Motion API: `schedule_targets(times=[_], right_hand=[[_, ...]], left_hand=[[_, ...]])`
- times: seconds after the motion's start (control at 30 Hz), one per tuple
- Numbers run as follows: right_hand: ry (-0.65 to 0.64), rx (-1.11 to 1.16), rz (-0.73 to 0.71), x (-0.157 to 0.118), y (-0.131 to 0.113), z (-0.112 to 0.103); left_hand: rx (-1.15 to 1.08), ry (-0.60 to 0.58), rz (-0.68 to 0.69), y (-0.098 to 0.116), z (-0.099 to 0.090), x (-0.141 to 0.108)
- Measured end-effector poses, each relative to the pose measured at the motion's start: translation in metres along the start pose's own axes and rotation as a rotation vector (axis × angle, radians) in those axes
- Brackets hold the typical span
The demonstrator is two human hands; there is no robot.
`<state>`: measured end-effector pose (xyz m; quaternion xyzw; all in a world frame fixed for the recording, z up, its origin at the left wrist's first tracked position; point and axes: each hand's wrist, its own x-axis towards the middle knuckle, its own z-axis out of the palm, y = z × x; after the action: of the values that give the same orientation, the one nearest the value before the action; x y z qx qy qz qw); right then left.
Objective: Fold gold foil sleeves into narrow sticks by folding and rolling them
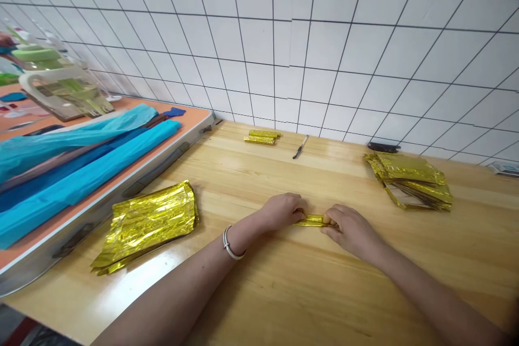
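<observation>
A narrow roll of gold foil paper [311, 220] lies on the wooden table between my hands. My left hand [284, 211] grips its left end with curled fingers, and a silver bangle circles that wrist. At the other end, my right hand [345, 228] pinches the roll between thumb and fingers. Behind them, two finished-looking gold rolls [261, 137] rest side by side near the wall. Flat gold foil sheets form a stack [152, 221] left of my forearm. Another fanned stack of gold foil paper [411, 178] sits at the right.
A pen [300, 147] lies near the tiled wall [259, 38]. A dark object [383, 147] is behind the right stack. On the left, an orange-topped folding table [194, 113] holds blue paper rolls [93, 173] and a bin with a green-lidded cup [36, 57].
</observation>
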<state>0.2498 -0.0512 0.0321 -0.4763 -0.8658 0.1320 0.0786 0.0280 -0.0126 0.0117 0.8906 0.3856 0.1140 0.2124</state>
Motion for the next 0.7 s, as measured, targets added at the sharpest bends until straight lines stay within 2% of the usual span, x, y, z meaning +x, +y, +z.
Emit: schedule_targets(times=[0.23, 0.47, 0.6, 0.7], right_hand=[[0.060, 0.032, -0.040, -0.008, -0.003, 0.003], [0.105, 0.015, -0.065, -0.016, 0.002, 0.007], [0.161, 0.020, -0.122, -0.025, 0.001, 0.008], [0.186, 0.006, -0.173, -0.035, 0.000, 0.010]], left_hand=[[-0.049, 0.005, 0.013, -0.003, 0.001, -0.001], [-0.147, -0.093, 0.120, 0.003, -0.022, -0.010], [-0.118, -0.125, 0.079, 0.008, -0.033, -0.022], [-0.037, -0.104, 0.034, 0.012, -0.032, -0.031]])
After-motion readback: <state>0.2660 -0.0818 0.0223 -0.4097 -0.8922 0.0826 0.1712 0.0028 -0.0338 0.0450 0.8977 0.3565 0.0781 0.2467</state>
